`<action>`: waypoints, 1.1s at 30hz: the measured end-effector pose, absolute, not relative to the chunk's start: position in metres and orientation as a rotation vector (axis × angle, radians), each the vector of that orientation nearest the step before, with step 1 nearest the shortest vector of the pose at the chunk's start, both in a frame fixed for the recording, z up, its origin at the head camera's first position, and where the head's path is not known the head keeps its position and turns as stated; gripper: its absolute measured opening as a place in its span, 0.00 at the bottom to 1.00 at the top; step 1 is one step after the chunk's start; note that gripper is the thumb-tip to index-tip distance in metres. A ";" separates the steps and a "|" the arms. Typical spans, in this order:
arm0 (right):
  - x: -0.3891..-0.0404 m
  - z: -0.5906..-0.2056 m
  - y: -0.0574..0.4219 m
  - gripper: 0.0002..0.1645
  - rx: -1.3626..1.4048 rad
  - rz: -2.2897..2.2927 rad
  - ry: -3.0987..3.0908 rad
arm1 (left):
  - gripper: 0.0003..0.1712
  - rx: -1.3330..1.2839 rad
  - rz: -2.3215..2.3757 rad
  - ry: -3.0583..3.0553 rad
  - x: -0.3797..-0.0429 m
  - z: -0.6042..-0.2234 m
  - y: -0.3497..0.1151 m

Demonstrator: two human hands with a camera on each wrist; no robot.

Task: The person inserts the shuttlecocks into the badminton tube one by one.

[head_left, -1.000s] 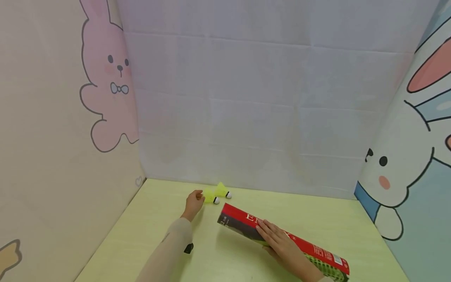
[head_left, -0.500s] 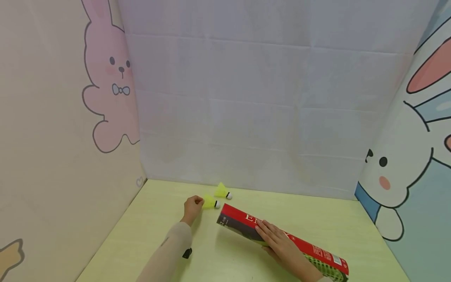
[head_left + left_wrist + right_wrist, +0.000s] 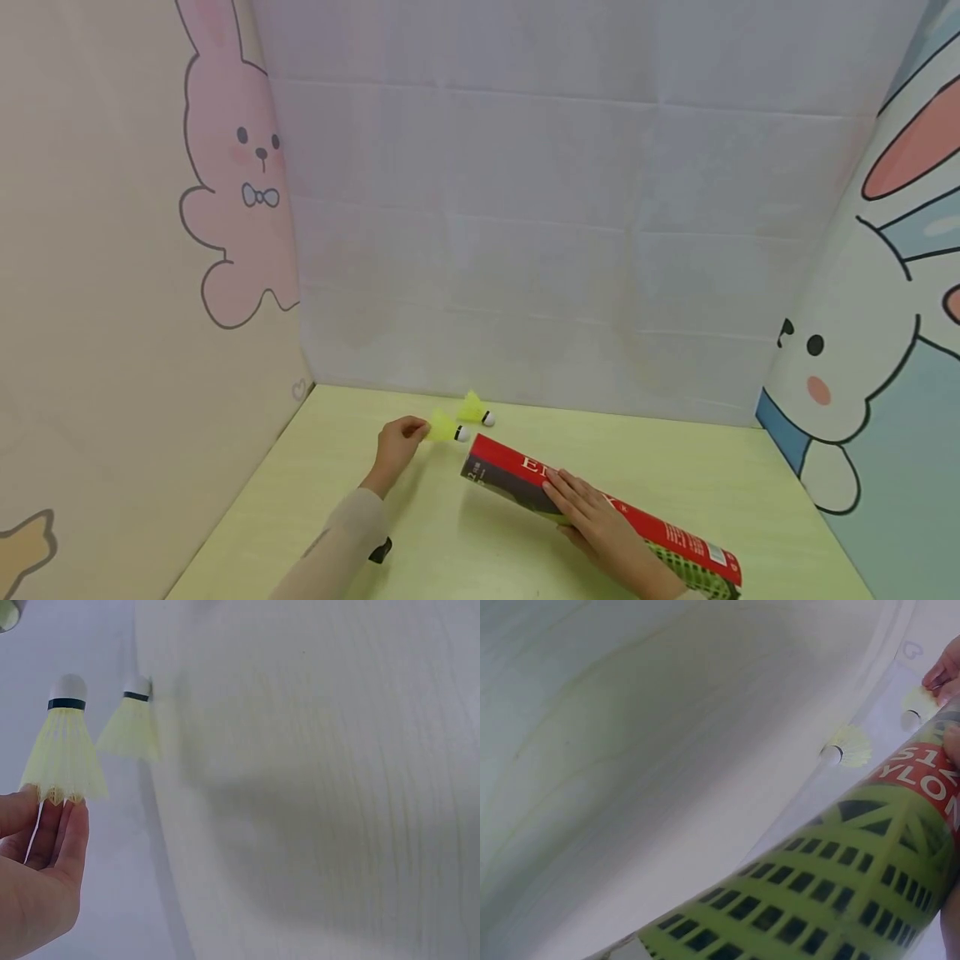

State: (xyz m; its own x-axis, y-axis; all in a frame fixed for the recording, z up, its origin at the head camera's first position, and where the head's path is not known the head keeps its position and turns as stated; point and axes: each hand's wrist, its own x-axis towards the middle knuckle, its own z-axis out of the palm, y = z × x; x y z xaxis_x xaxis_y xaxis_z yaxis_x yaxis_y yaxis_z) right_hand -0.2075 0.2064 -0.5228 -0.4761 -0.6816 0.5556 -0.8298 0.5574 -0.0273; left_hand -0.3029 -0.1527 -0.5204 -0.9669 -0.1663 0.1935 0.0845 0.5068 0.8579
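My left hand (image 3: 397,450) pinches the skirt rim of a yellow shuttlecock (image 3: 442,427) between thumb and fingertips; its white cork with a black band points right. In the left wrist view this shuttlecock (image 3: 64,750) is cork-up, away from the tabletop. A second yellow shuttlecock (image 3: 472,409) lies just behind it, near the back wall. My right hand (image 3: 600,525) holds a long red, black and green shuttlecock tube (image 3: 517,477) around its middle, fingers across the top and thumb on the near side. The tube slants, its left end raised toward the shuttlecocks.
The pale yellow-green tabletop (image 3: 360,408) meets a white cloth backdrop (image 3: 487,208) behind the shuttlecocks. A left wall (image 3: 112,292) and a right wall (image 3: 885,467), both with cartoon rabbits, flank the table.
My left hand has taken the nearer shuttlecock by its skirt and drawn it slightly forward, apart from the other one. My right hand and the tube have stayed nearly still.
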 end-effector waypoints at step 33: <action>-0.209 -0.522 0.203 0.38 1.210 0.402 -2.327 | 0.06 -0.222 -1.679 -2.423 -0.244 -0.473 -0.135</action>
